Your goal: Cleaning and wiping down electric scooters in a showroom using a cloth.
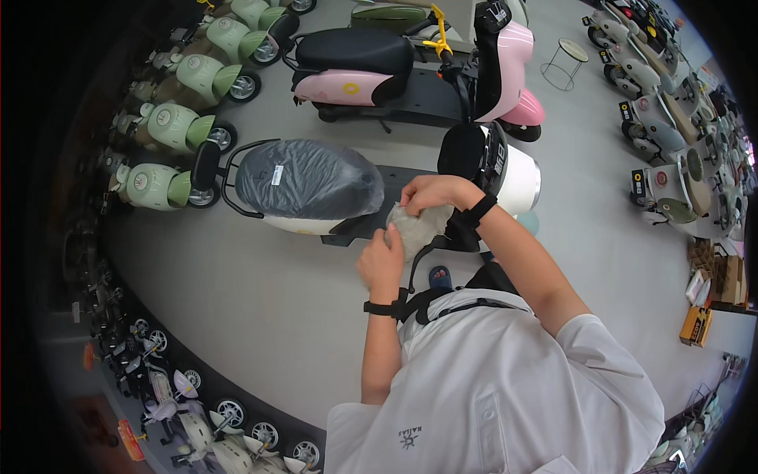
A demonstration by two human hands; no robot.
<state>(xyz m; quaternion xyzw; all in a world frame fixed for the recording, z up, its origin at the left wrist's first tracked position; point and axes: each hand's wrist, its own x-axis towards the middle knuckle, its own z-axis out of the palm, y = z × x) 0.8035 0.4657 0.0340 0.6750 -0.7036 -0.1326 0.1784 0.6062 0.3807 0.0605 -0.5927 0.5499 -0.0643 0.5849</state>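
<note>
Between my two hands is a crumpled beige-grey cloth (421, 230). My right hand (441, 192) pinches its upper edge with bent fingers. At its left edge my left hand (382, 260) grips it, with the thumb pointing up. Beneath the cloth lies the dark footboard of a white electric scooter (521, 181). The scooter's black seat (311, 179), to the left of my hands, is wrapped in clear plastic and bears a small white label. A black brake lever (419, 266) hangs just below the cloth, close to my left wrist.
A pink scooter (343, 89) with a yellow phone holder (439, 35) stands beyond the white one. Light green scooters (172, 125) line the left, more scooters (657, 130) the right. A round wire-legged stool (573, 50) is at upper right, cardboard boxes (696, 326) at far right.
</note>
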